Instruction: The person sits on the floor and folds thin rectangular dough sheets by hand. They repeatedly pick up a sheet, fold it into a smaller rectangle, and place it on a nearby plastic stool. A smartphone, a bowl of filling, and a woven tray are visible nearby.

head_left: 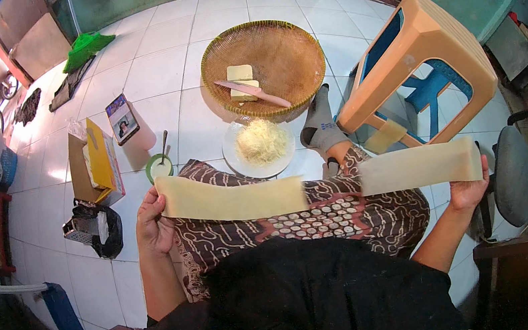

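My left hand (152, 222) pinches the left end of a long, pale yellow strip of dough sheet (235, 199). It stretches flat across my lap. A second, paler strip of dough sheet (419, 167) reaches inward from my right hand (469, 190), which grips its outer end. The inner ends of the two strips are apart, with my brown patterned cloth (331, 189) showing between them. Just beyond the left strip stands a white plate (230, 161) heaped with pale shreds that look like grated cheese (263, 142).
A round woven tray (290, 40) holds pale blocks (240, 74) and a pink knife (271, 98). Left lie a green cup (152, 174) with a spoon, a phone (124, 120), a yellow box (101, 159) and a grater (76, 230) by a black bag. An orange stool (455, 37) stands right.
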`<state>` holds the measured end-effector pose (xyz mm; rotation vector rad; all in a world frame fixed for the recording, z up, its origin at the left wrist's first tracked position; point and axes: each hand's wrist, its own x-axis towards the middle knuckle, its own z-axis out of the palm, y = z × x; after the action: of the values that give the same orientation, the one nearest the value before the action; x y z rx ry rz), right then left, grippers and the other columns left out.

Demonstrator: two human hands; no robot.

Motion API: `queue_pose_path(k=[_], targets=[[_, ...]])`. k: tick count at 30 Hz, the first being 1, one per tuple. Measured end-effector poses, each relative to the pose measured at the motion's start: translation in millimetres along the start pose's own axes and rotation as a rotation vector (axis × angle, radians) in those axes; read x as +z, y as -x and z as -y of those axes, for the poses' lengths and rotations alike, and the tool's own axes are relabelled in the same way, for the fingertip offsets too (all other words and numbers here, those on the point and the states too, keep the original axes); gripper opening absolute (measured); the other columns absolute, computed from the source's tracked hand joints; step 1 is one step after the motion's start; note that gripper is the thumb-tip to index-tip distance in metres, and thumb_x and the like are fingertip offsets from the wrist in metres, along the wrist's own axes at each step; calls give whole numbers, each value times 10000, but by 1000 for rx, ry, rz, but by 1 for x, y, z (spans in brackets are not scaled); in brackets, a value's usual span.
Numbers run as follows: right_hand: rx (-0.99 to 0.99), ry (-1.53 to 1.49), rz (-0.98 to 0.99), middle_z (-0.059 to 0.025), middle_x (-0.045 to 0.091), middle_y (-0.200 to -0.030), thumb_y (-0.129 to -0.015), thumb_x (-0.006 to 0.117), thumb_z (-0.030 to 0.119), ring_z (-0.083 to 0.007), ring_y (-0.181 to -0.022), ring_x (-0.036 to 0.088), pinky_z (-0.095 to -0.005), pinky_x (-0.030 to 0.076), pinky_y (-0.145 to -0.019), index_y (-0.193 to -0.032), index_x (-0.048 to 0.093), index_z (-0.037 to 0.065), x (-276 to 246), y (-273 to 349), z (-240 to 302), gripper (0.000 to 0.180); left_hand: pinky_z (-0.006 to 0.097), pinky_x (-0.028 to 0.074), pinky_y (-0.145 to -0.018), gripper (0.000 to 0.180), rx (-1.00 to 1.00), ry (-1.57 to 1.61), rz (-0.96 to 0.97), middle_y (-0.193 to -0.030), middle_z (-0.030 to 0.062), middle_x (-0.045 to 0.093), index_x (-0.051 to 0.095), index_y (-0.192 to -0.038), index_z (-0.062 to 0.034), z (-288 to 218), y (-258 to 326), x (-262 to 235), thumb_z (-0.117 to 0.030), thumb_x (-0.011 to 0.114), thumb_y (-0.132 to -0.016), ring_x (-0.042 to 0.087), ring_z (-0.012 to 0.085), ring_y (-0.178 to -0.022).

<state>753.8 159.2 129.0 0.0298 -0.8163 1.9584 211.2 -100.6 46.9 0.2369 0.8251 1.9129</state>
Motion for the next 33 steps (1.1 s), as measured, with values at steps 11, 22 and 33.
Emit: queue_pose_path(k=[11,22,33], targets=[[-337,238,-712,-227,529,-1141,-885,401,166,-339,-1081,513,-480,405,-944,-1088,473,-78,-41,-109,4,326,324,508,-850,334,-41,-107,4,-1059,173,572,442,-1128,61,2,-9,0,-24,547,-822,603,236,-953],[-360,295,-818,-184,521,-1044,-885,358,194,-313,-1007,508,-458,413,-940,-1035,457,-53,-77,-81,-85,305,338,490,-862,298,-27,-19,26,-1035,153,575,461,-1092,47,-1,5,28,-24,551,-817,598,237,-933],[428,544,-442,-109,566,-997,-858,483,215,-242,-938,549,-374,459,-785,-1009,544,10,39,-15,-205,262,347,465,-861,369,87,-196,190,-1011,168,568,449,-1095,50,-11,16,74,-40,580,-761,580,238,-939]])
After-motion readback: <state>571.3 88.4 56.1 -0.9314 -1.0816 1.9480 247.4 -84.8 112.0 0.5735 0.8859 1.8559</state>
